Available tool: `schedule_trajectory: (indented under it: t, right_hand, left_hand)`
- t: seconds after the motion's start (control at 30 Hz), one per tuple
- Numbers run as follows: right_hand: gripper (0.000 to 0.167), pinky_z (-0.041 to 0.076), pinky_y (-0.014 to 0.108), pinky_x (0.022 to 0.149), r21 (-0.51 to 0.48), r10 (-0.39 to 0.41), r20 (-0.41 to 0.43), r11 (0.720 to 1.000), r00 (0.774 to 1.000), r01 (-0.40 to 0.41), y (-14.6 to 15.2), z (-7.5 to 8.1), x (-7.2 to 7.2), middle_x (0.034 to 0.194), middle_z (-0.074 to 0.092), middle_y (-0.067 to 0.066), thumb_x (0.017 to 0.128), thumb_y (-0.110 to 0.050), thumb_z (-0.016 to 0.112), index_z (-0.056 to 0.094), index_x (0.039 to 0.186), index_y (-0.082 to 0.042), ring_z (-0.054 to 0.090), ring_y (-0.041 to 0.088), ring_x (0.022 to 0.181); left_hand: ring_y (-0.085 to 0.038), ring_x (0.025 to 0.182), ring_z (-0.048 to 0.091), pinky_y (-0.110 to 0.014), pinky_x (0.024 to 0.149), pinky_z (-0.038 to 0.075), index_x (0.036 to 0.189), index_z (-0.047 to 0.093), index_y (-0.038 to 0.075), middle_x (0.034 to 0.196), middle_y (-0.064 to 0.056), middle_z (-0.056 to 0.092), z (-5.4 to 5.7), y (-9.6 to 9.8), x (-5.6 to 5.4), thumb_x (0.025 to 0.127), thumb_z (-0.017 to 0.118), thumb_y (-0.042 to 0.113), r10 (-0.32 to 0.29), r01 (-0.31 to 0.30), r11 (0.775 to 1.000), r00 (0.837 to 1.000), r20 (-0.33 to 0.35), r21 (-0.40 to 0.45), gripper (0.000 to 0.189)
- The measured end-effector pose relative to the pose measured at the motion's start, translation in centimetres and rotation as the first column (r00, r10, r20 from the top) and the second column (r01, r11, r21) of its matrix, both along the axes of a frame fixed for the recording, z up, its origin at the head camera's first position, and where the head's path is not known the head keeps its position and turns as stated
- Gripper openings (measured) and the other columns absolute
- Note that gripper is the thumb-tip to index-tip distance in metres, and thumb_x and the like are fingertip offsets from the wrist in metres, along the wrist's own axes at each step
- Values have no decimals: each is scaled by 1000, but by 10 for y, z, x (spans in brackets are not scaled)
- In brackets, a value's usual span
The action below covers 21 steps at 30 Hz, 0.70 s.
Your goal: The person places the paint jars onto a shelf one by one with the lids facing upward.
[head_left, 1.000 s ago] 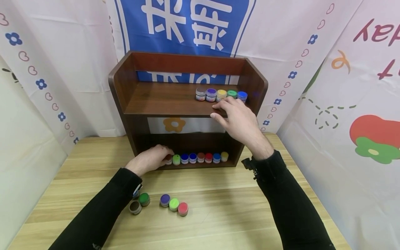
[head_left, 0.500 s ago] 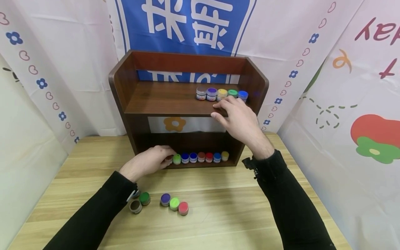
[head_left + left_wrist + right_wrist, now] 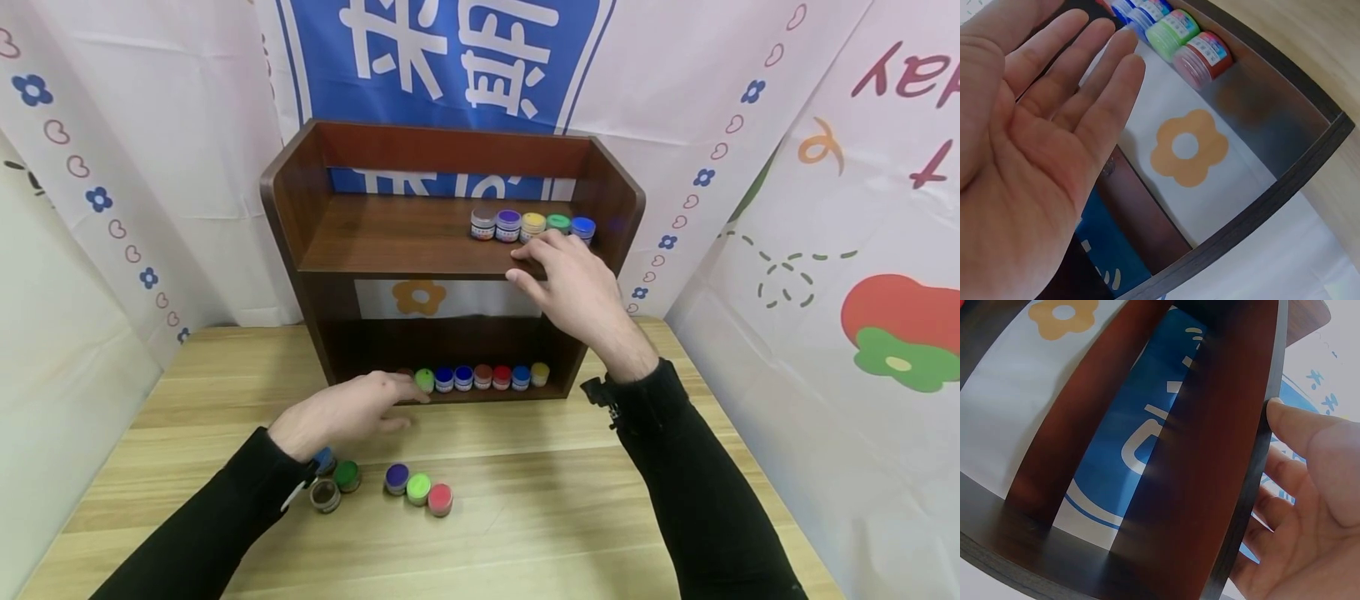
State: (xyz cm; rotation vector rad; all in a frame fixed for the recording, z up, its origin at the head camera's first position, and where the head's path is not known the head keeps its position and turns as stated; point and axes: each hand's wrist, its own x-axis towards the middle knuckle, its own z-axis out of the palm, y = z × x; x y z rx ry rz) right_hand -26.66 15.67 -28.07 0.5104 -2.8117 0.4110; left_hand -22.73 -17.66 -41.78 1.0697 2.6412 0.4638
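My left hand (image 3: 352, 410) hovers before the lower shelf, empty, with its fingers stretched out. Just beyond its fingers, a reddish-brown paint jar (image 3: 1215, 53) and a light green paint jar (image 3: 424, 381) end a row of several small jars along that shelf; the hand partly hides the reddish-brown one. Up at the upper shelf (image 3: 405, 242), my right hand (image 3: 577, 292) rests loosely, thumb tip at the front edge (image 3: 1264, 419) and fingers over the board. Behind those fingers stand grey, purple, yellow, green and blue-lidded jars (image 3: 508, 225).
A dark wooden two-tier rack (image 3: 300, 242) stands on the light wood table (image 3: 525, 508) against printed cloth. On the table in front are dark brown (image 3: 325, 496), green (image 3: 347, 476) and blue (image 3: 325, 460) jars, beside purple (image 3: 397, 478), light green (image 3: 418, 489) and pink (image 3: 440, 499) ones.
My left hand has let go of the reddish-brown paint jar at the row's left end and drawn back toward me, its fingers opening. The right hand has stayed put.
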Motion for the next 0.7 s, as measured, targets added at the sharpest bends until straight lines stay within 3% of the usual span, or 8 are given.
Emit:
schedule_trajectory:
  t: [0.4, 0.7]
  right_hand:
    - [48, 62, 56, 119, -3, 0, -1, 1000, 1000, 0, -1, 1, 1, 162, 69, 12, 118, -49, 70, 76, 153, -17, 62, 36, 143]
    - [48, 61, 56, 120, 2, -6, 8, 1000, 1000, 6, -1, 1, 1, 163, 68, 12, 118, -49, 69, 76, 153, -17, 62, 36, 144]
  left_hand:
    - [-38, 146, 74, -57, 121, 65, 148, 79, 11, 154, -12, 79, -4, -3, 17, 109, 87, 21, -36, 37, 999, 996, 77, -16, 41]
    - [-27, 140, 76, -53, 123, 63, 142, 82, 16, 146, -1, 81, -12, -8, 26, 100, 97, 29, -63, 69, 997, 982, 179, -28, 46]
